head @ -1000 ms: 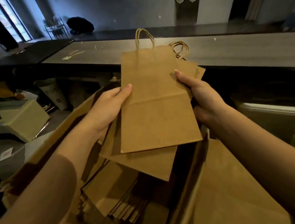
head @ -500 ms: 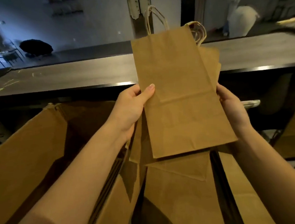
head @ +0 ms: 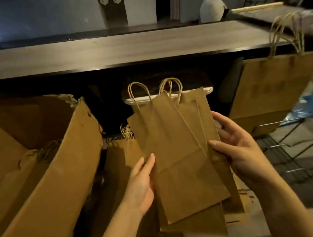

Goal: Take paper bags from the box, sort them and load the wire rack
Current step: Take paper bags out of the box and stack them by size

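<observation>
A fanned stack of flat brown paper bags with twisted handles is held between both hands at the centre. My left hand grips the stack's left edge, thumb on the front. My right hand holds the right edge, thumb on the front and fingers behind. The big cardboard box stands open at the left with more bags inside. The wire rack is at the right, with larger bags standing upright at its far end.
A long dark wooden counter runs across behind. More flat bags lie below the held stack, between box and rack. A white container rim shows under the counter. Blue plastic lies at the far right.
The view has swung right and down, bringing the wire rack into sight. The stack has dropped from above the counter to below it, and the bags have fanned out more.
</observation>
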Demonstrator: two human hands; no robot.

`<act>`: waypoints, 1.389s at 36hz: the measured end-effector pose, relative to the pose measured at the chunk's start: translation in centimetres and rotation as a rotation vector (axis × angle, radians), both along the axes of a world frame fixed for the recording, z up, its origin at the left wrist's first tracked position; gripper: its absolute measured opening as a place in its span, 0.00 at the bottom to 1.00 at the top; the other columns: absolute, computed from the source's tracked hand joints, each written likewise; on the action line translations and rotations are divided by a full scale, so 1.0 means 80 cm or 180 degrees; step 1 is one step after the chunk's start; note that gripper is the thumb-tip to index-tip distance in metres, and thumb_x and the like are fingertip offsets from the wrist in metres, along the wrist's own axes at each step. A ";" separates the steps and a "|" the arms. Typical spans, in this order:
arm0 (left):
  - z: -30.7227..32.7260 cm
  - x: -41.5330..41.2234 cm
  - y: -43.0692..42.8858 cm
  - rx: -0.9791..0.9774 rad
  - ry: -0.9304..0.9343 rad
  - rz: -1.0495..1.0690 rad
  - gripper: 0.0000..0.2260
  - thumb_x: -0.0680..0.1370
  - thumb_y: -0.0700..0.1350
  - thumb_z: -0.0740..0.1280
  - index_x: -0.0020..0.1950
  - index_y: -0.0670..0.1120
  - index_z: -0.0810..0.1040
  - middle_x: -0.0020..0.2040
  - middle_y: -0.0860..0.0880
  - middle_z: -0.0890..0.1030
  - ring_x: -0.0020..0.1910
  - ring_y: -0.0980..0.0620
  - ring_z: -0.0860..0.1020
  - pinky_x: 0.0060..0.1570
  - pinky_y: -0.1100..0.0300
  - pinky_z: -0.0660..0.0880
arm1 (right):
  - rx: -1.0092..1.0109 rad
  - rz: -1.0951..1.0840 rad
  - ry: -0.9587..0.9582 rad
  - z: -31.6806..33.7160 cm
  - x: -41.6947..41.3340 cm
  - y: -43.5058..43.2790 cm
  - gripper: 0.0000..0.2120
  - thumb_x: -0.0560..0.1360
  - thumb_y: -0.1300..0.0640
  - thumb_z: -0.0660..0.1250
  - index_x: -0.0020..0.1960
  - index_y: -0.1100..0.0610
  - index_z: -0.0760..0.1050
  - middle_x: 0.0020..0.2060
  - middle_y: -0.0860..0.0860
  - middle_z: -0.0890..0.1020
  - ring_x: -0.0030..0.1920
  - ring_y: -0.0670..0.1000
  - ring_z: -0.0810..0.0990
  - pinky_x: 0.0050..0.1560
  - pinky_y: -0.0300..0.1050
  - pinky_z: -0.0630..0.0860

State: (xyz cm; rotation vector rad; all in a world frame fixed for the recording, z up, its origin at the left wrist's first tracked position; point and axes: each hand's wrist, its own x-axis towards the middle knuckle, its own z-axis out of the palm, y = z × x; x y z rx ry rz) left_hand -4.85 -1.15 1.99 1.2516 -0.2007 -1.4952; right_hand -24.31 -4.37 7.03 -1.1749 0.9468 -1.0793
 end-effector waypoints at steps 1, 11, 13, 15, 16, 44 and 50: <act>-0.008 0.002 0.006 0.0049 -0.0004 -0.0001 0.27 0.76 0.43 0.67 0.74 0.46 0.63 0.50 0.48 0.79 0.49 0.50 0.78 0.46 0.54 0.75 | 0.0069 -0.0062 0.0036 -0.009 -0.006 0.001 0.26 0.72 0.66 0.65 0.63 0.42 0.69 0.51 0.44 0.84 0.50 0.47 0.83 0.41 0.41 0.81; -0.041 0.032 0.041 0.0218 -0.0389 0.0133 0.18 0.78 0.46 0.64 0.69 0.48 0.70 0.51 0.50 0.79 0.50 0.49 0.77 0.46 0.52 0.73 | 0.0153 -0.0671 0.1673 -0.111 -0.045 -0.011 0.28 0.76 0.74 0.58 0.71 0.50 0.66 0.52 0.43 0.76 0.56 0.46 0.77 0.47 0.38 0.78; -0.040 0.038 0.043 0.0167 -0.0437 0.0175 0.17 0.78 0.46 0.64 0.67 0.49 0.71 0.52 0.50 0.80 0.51 0.49 0.77 0.46 0.52 0.73 | 0.0155 -0.0892 0.1841 -0.127 -0.042 -0.015 0.28 0.76 0.74 0.58 0.71 0.53 0.67 0.52 0.44 0.77 0.54 0.44 0.76 0.50 0.38 0.77; -0.038 0.042 0.043 0.0096 -0.0494 0.0195 0.14 0.78 0.46 0.64 0.64 0.50 0.73 0.53 0.50 0.80 0.52 0.50 0.77 0.47 0.53 0.73 | 0.0102 -0.1091 0.2023 -0.141 -0.039 -0.016 0.28 0.75 0.73 0.61 0.70 0.53 0.67 0.60 0.50 0.76 0.59 0.47 0.74 0.59 0.44 0.75; -0.037 0.044 0.042 0.0067 -0.0516 0.0220 0.13 0.78 0.47 0.64 0.63 0.51 0.74 0.53 0.51 0.80 0.53 0.50 0.77 0.47 0.53 0.73 | -0.0032 -0.1139 0.2278 -0.147 -0.037 -0.017 0.28 0.74 0.73 0.63 0.70 0.53 0.68 0.64 0.52 0.74 0.65 0.49 0.71 0.65 0.48 0.71; -0.019 0.018 0.038 -0.0309 -0.0859 -0.0282 0.11 0.79 0.46 0.61 0.59 0.51 0.77 0.49 0.53 0.85 0.47 0.55 0.83 0.43 0.58 0.76 | 0.1953 -0.0099 -0.0569 -0.115 0.037 0.048 0.25 0.77 0.50 0.61 0.73 0.48 0.62 0.61 0.50 0.79 0.59 0.53 0.79 0.61 0.55 0.75; -0.014 0.018 0.036 -0.0422 -0.0709 -0.0222 0.10 0.79 0.46 0.61 0.58 0.51 0.77 0.50 0.53 0.84 0.48 0.55 0.83 0.45 0.57 0.75 | 0.1054 -0.0378 -0.0023 -0.099 -0.001 0.024 0.14 0.79 0.55 0.59 0.63 0.45 0.70 0.45 0.44 0.85 0.45 0.46 0.84 0.44 0.44 0.79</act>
